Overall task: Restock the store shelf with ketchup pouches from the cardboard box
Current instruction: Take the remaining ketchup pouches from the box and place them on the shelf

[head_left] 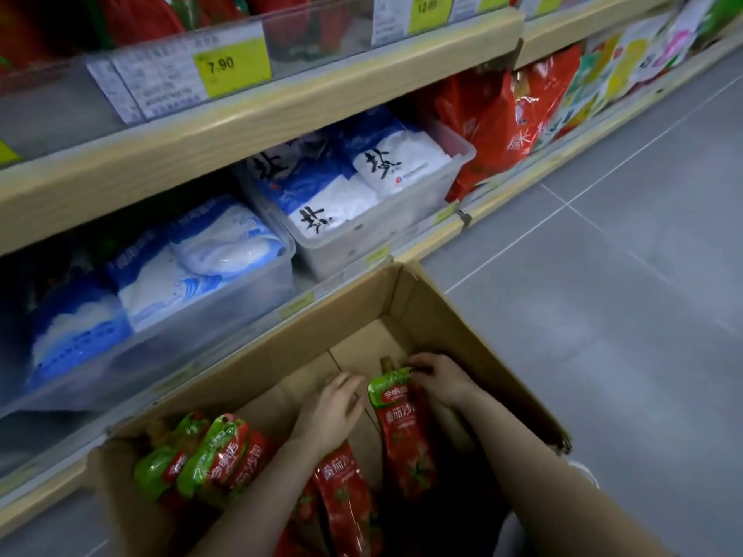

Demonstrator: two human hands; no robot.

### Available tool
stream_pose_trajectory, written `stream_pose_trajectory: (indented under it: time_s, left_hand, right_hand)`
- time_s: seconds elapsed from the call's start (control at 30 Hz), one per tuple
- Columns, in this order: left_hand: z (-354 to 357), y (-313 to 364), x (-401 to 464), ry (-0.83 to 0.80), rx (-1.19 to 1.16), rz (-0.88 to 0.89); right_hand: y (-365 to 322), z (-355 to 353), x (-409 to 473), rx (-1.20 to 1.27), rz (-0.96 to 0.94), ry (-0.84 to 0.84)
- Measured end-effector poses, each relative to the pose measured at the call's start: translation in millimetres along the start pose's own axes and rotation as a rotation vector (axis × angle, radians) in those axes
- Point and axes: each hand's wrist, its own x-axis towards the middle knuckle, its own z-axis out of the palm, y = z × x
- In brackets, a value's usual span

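An open cardboard box sits on the floor against the shelf. Both my hands are down inside it. My right hand pinches the green top of a red ketchup pouch near its spout, holding it upright. My left hand hovers just left of that pouch with relaxed fingers, above another red pouch. Several more green-and-red pouches lie bunched at the box's left side. The wooden store shelf rises behind the box.
Clear plastic bins of blue-and-white salt bags fill the lower shelf level beside the box. Red bags stand further right. A yellow price tag reading 7.90 hangs on the upper rail. Grey tiled floor extends to the right.
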Motion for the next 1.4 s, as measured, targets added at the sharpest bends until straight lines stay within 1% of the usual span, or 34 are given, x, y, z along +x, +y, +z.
stream_pose_trajectory:
  time_s: [0.13,0.2,0.27,0.37,0.4,0.5,0.6,0.7,0.8,0.87,0.93,1.07,1.2,1.27,1.4]
  left_hand:
    - [2,-4,-1,-0.027,-0.052,-0.089]
    - [0,-5,-1,-0.036,-0.082,-0.130]
    - [-2,-7,-2,-0.021,-0.111,-0.123]
    - [-10,-9,-3,-0.019,-0.197,-0.152]
    - [-13,-8,-3,-0.037,-0.277,-0.172]
    - [-19,1,-2,-0.103,-0.646,-0.191]
    - [-36,11,0,-0.036,-0.766,-0.176]
    - [-64,20,2,0.067,-0.787,-0.173]
    - [-93,27,2,0.193,-0.805,-0.130]
    - [-115,33,-1,0.244,-0.829,-0.112]
    - [-136,38,-4,0.256,-0.829,-0.099]
    - [-164,56,-20,0.225,-0.759,-0.068]
    - [-189,73,-38,0.371,-0.784,-0.061]
    - [-207,80,-46,0.417,-0.765,-0.054]
    - [-237,95,-60,0.461,-0.672,-0.050]
  right_hand:
    - [-2,12,3,0.119,0.038,-0.018]
    - [-5,17,2,0.101,0.030,-0.033]
    - [-7,18,1,0.035,-0.007,-0.043]
    - [-15,15,-5,0.099,-0.090,-0.029]
    - [-18,13,-8,0.139,-0.124,-0.007]
    - [-34,5,-14,0.245,-0.188,0.044]
    - [-55,-6,-20,0.280,-0.255,0.058]
    - [-82,-18,-30,0.273,-0.366,0.063]
    - [-115,-28,-43,0.259,-0.481,0.050]
    - [-138,-38,-52,0.272,-0.545,0.050]
    - [-162,-50,-60,0.271,-0.591,0.015]
    - [-211,-71,-77,0.310,-0.656,-0.085]
    - [-252,-82,-95,0.301,-0.745,-0.105]
    - [-266,-88,-100,0.277,-0.779,-0.127]
    - [-284,-92,-112,0.224,-0.783,-0.278]
